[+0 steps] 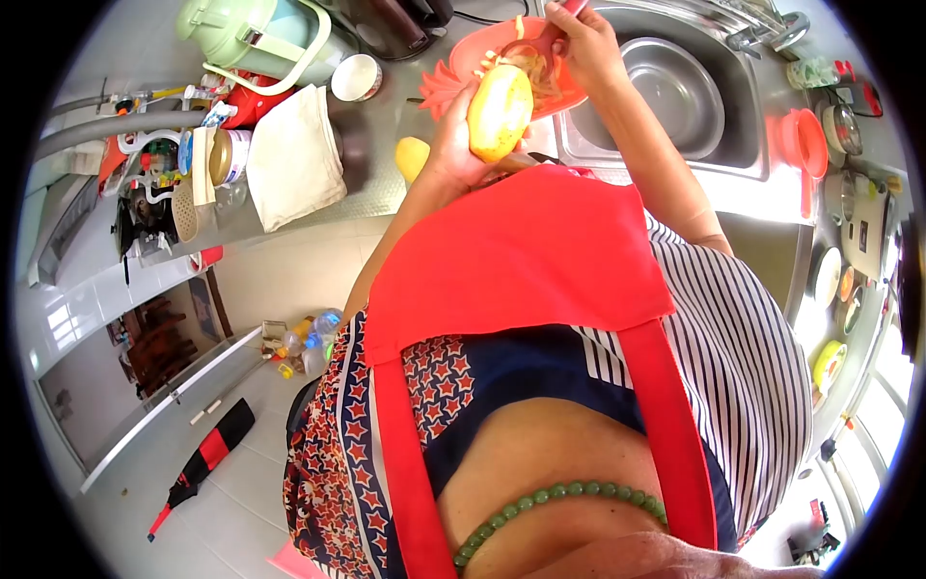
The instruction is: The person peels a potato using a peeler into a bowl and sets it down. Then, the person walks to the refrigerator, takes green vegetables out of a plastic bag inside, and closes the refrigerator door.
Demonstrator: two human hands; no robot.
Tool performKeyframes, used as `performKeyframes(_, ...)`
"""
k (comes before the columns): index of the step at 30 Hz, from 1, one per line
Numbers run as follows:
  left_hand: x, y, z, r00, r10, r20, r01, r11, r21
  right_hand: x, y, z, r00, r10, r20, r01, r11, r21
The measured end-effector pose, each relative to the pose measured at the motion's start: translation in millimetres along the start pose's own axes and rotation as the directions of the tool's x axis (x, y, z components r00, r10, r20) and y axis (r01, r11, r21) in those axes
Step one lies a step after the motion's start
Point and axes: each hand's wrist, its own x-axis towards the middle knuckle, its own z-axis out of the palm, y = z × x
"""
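Observation:
My left hand is wrapped round a peeled yellow mango, held upright over the counter's edge. Just above and behind the fruit lies a red-orange basin with peel strips in it. My right hand, over the basin's right side, is closed on a red handle; the tool's lower part is hard to make out. Another yellow fruit rests on the counter, left of my left wrist.
A metal sink holding a steel bowl is at the right, with a red strainer beyond it. Leftward stand a white cup, a beige cloth, a green thermos and a dark kettle.

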Motion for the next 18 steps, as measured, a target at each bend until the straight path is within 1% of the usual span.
performKeyframes(1,1,0,0,1.0,0.012,-0.005,-0.012,1.0,0.001,3,1,-6,0.997,-0.075,-0.021,0.073,0.993,-0.088)
performKeyframes(2,2,1,2,1.0,0.029,-0.009,-0.029,1.0,0.002,6,5,-10,0.992,-0.123,-0.008,0.121,0.988,-0.096)
performKeyframes(4,3,3,-1,0.996,0.086,-0.015,-0.085,0.996,0.018,-6,-6,5,0.977,-0.212,0.024,0.213,0.971,-0.107)
performKeyframes(5,6,3,-7,0.993,0.118,-0.013,-0.117,0.992,0.035,-17,-14,12,0.977,-0.18,0.114,0.204,0.944,-0.259)
performKeyframes(6,6,4,-4,0.989,0.147,-0.01,-0.147,0.988,0.052,-25,-14,9,0.984,-0.079,0.16,0.146,0.871,-0.468)
performKeyframes(8,5,2,3,0.975,0.193,-0.108,-0.187,0.981,0.056,-21,9,3,0.924,-0.131,0.359,0.355,0.642,-0.679)
performKeyframes(9,5,2,7,0.964,0.216,-0.157,-0.209,0.976,0.06,-39,1,17,0.95,-0.026,0.311,0.267,0.585,-0.766)
performKeyframes(10,5,1,7,0.958,0.245,-0.15,-0.24,0.97,0.05,-43,4,22,0.934,0.009,0.357,0.309,0.482,-0.82)
performKeyframes(12,7,-2,4,0.943,0.301,-0.139,-0.3,0.954,0.029,-55,-5,34,0.963,0.024,0.268,0.232,0.429,-0.873)
performKeyframes(15,7,-3,-13,0.962,0.271,-0.046,-0.26,0.951,0.168,-51,0,30,0.958,0.118,0.262,0.166,0.515,-0.841)
performKeyframes(18,7,-5,-16,0.969,0.221,-0.114,-0.204,0.968,0.144,-46,14,22,0.961,0.114,0.252,0.139,0.59,-0.796)
